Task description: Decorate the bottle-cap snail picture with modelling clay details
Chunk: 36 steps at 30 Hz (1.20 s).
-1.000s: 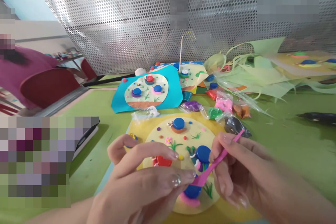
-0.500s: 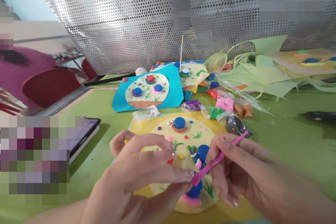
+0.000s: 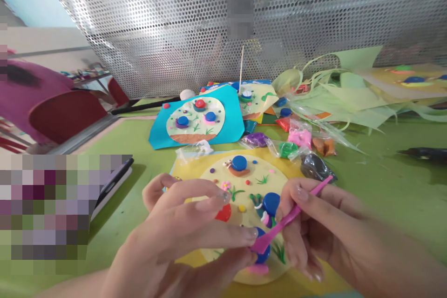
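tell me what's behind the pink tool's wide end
Behind the pink tool shows a blue disc, with a pink strip along its near edge. Tool and left hand cover part of the disc; that part cannot be seen.

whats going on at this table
A person's right hand holds a slim pink plastic tool, its broad end close to the fingertips of the left hand; whether that hand pinches anything is hard to tell. Both hands are above a round cream sheet on a yellow sheet, decorated with blue cap-like discs. Beyond lie clear plastic bags of coloured material and a turquoise sheet bearing a decorated cream oval.
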### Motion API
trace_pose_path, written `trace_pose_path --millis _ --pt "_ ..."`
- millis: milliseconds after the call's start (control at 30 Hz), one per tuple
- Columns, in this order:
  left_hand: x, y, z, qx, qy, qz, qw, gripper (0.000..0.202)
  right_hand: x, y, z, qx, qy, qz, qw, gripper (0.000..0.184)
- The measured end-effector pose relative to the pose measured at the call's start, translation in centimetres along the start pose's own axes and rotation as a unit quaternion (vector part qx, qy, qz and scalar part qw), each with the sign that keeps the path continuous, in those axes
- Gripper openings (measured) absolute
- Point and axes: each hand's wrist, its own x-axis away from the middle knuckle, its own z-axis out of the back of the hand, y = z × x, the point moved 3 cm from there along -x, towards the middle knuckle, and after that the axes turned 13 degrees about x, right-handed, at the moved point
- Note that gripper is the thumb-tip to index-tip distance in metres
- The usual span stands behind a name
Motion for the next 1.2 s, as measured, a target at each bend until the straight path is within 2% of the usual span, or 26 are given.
trace_pose_path --millis 100,167,300,467,533,667,767,867,967,1067,1200 --pt "-0.2 0.1 0.5 0.058 0.063 0.019 0.996 0.013 -0.1 0.0 0.5 0.088 0.034 -0.004 0.996 0.039" --pt "-0.4 0.0 0.8 0.058 0.067 0.018 0.996 0.009 -0.3 0.0 0.9 0.13 0.047 0.001 0.99 0.041" --pt "-1.3 -0.4 2.0 0.044 0.057 -0.005 0.997 0.02 -0.6 0.0 1.8 0.181 0.075 0.014 0.98 0.043" --pt "-2.7 -2.0 3.3 0.033 0.082 0.056 0.995 0.022 -0.9 0.0 2.2 0.228 0.104 0.014 0.968 0.04" --pt "-2.7 -3.1 3.3 0.017 0.051 0.074 0.996 0.022 -1.3 0.0 1.8 0.23 0.107 0.013 0.967 0.037" --pt "-1.6 -5.9 2.6 0.031 -0.053 0.12 0.991 0.023 -2.9 -0.3 0.2 0.237 0.079 0.014 0.968 0.034" --pt "-0.8 -7.7 2.3 0.073 -0.066 0.182 0.978 0.025 -4.5 -0.5 -1.2 0.294 0.057 -0.017 0.954 0.031" --pt "-0.1 -8.4 2.1 0.089 -0.063 0.205 0.973 0.027 -6.1 -0.9 -2.2 0.366 0.068 -0.022 0.928 0.027" --pt "0.6 -8.2 1.8 0.085 -0.101 0.195 0.972 0.038 -7.4 -1.3 -2.8 0.431 0.09 -0.001 0.898 0.027" --pt "1.1 -7.7 1.5 0.064 -0.144 0.155 0.975 0.049 -8.3 -1.3 -2.8 0.499 0.115 -0.004 0.859 0.033" --pt "1.2 -7.6 1.1 0.033 -0.149 0.106 0.983 0.059 -8.7 -0.8 -2.6 0.55 0.124 -0.039 0.825 0.039"
